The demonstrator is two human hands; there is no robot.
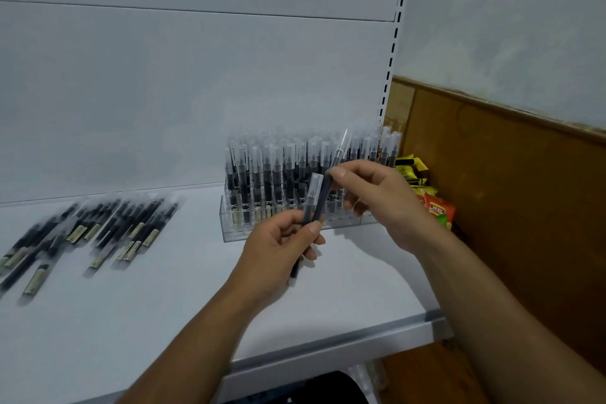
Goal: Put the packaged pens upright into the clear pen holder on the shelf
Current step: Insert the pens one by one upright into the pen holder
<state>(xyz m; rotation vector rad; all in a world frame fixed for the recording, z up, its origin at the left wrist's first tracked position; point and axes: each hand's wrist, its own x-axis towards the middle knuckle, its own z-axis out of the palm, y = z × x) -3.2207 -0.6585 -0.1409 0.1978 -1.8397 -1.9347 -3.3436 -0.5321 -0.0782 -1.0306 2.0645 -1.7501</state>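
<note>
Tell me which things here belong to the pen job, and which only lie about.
Job:
- packaged pens, gripped by the left hand, one pinched by the right hand
- clear pen holder, almost full
- loose pens lying on the shelf

Lying about:
- snack packets past the shelf's right end

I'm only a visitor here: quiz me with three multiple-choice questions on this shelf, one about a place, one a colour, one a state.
1. Where do the loose pens lie? A left of the pen holder; B inside it; C on the floor.
2. What colour is the shelf? A red; B white; C green.
3. What is the left hand doing? A lying flat; B gripping packaged pens; C hanging empty.
Answers: 1 A, they are spread on the shelf beside it; 2 B, its surface looks white; 3 B, its fingers curl round them.
</note>
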